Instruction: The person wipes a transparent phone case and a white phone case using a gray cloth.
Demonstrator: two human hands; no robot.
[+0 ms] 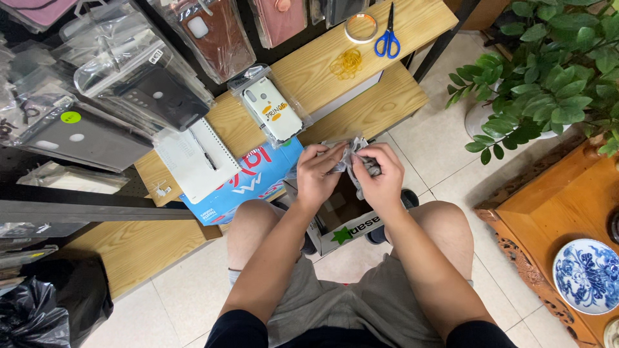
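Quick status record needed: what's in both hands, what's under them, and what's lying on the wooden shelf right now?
left hand: grips the clear plastic packet from the left
right hand: grips the same packet from the right
packet contents: something dark, kind unclear
below hands: open cardboard box between the knees
shelf: blue-handled scissors, tape roll, yellow rubber bands
shelf, nearer: packaged white phone case, white notebook
right side: potted plant, blue-and-white plate
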